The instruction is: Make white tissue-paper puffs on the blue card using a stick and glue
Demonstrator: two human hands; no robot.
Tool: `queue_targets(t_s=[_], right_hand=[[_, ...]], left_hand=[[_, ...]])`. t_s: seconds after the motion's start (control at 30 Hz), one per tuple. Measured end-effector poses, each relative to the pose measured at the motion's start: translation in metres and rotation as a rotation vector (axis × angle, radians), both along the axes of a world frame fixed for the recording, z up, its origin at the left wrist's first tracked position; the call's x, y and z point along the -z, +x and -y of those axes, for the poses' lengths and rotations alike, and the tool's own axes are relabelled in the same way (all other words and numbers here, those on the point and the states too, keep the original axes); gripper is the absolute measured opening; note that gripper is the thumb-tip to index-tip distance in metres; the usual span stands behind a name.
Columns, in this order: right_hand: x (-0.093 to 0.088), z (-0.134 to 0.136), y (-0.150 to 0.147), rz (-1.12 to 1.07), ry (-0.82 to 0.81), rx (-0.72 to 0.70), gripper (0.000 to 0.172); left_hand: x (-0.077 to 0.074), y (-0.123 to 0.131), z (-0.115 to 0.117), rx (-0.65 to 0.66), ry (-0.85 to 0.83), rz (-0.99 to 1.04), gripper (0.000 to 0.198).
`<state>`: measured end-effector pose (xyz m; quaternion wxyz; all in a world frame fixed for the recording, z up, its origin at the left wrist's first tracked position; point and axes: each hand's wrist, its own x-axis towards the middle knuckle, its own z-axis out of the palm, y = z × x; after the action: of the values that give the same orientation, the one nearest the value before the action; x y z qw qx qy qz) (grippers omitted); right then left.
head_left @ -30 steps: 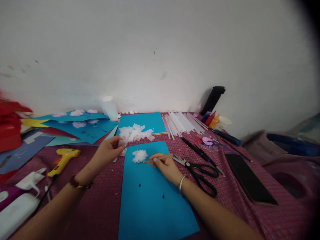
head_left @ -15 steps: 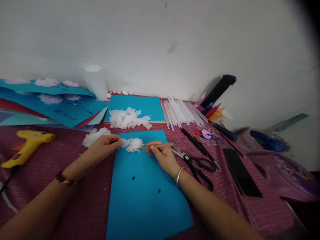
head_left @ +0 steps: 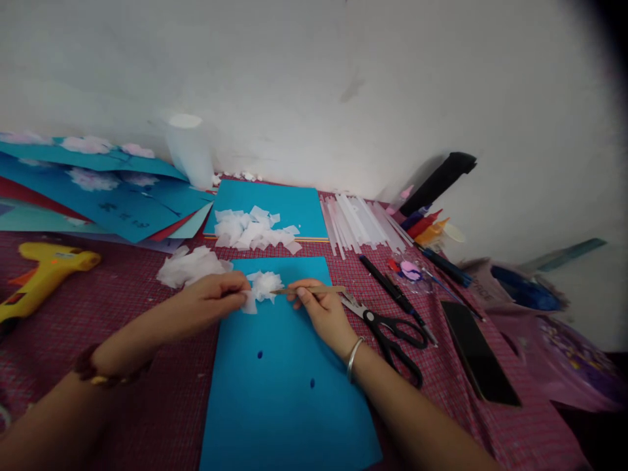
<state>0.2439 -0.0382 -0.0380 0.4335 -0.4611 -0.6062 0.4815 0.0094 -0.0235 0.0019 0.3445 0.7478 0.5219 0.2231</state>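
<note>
A blue sheet of paper (head_left: pixel 289 405) lies in front of me, with two dark blue spots on it. Near its top is a ruffled white tissue-paper flower (head_left: pixel 265 286). My left hand (head_left: pixel 223 296) pinches a small white tissue-paper piece (head_left: pixel 250 303) at the flower's left side. From the right, my right hand (head_left: pixel 316 304) grips a thin pointed wooden stick (head_left: pixel 326 289), whose tip meets the flower's right edge. Beyond my left hand sits a pile of white tissue paper (head_left: pixel 189 267). More cut tissue squares (head_left: pixel 252 229) rest on a stack of blue paper (head_left: pixel 275 196).
Black-handled scissors (head_left: pixel 392 330), a black pen (head_left: pixel 387 281) and a phone (head_left: pixel 478 353) lie to the right. Pale strips (head_left: pixel 360 222) and paint tubes (head_left: pixel 429 226) are behind them. At left are a yellow glue gun (head_left: pixel 46 275), decorated blue sheets (head_left: pixel 127 212) and a white roll (head_left: pixel 189 154).
My left hand has shifted slightly right and down, and its tissue piece now hangs lower beside the flower. My right hand keeps the stick at the flower. The view has shifted a little.
</note>
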Motion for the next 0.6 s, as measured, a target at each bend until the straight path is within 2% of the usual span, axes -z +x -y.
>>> queue_targets(t_s=[0.07, 0.1, 0.13, 0.2, 0.33, 0.43, 0.6], right_hand=[[-0.001, 0.001, 0.0, -0.006, 0.015, -0.004, 0.023], [-0.001, 0.001, 0.0, -0.009, 0.022, -0.006, 0.023], [-0.002, 0.001, 0.0, -0.012, 0.028, -0.007, 0.023], [-0.002, 0.002, 0.0, -0.018, 0.034, -0.007, 0.022], [-0.004, 0.007, 0.002, -0.068, 0.027, 0.031, 0.02], [-0.006, 0.012, 0.004, -0.134, 0.019, 0.075, 0.019], [-0.006, 0.017, 0.003, -0.098, 0.069, -0.022, 0.018]], left_hand=[[-0.003, 0.009, 0.006, 0.221, -0.043, -0.049, 0.026], [-0.001, 0.014, 0.008, 0.287, -0.034, -0.079, 0.026], [0.001, 0.017, 0.009, 0.289, 0.001, -0.105, 0.026], [0.008, 0.023, 0.01, 0.229, 0.047, -0.162, 0.027], [0.02, 0.029, 0.01, 0.038, 0.061, -0.243, 0.044], [0.024, 0.031, 0.009, 0.024, 0.089, -0.254, 0.04], [0.025, 0.032, 0.008, 0.008, 0.11, -0.268, 0.036]])
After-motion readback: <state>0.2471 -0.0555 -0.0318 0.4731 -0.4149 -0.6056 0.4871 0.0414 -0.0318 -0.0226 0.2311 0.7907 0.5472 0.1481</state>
